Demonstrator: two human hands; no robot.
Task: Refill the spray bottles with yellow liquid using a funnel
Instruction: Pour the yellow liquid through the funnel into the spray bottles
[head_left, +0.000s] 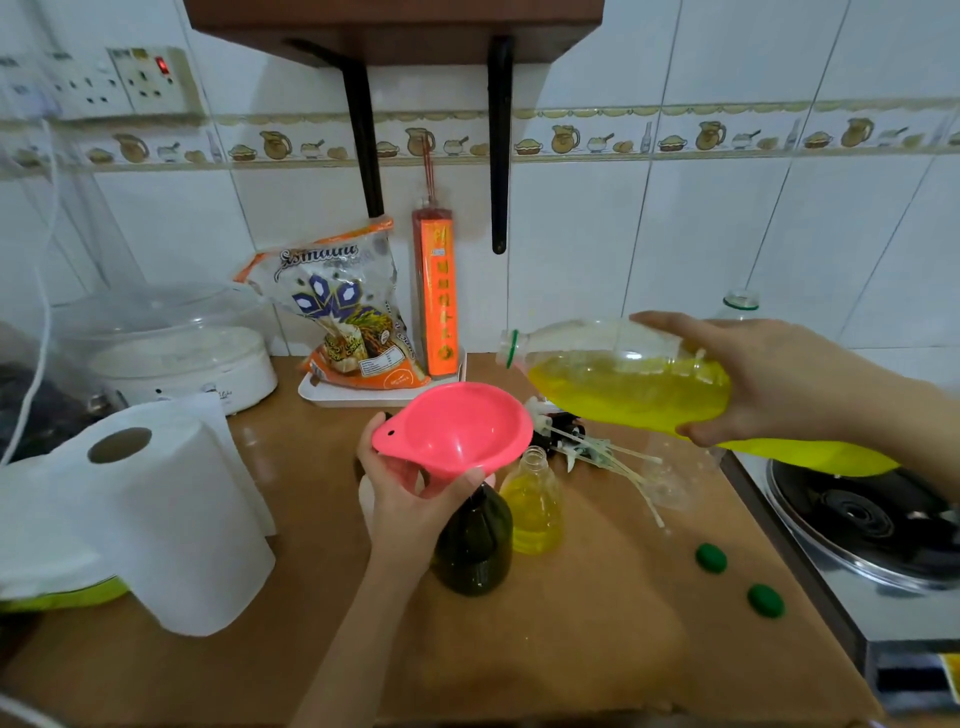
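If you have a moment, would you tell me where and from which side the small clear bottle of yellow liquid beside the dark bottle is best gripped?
Grip the small clear bottle round its straight body, below the narrow open neck, coming from the right or front. It stands upright with no cap, so a side grip keeps it level. The dark bottle and the left hand holding the pink funnel crowd its left side.

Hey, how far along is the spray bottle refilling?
Done: the small clear bottle already holds yellow liquid. In hand: the left hand holds the pink funnel on the dark bottle, and the right hand tips the big bottle; nothing pours yet. Left: fill it, then refit the spray heads.
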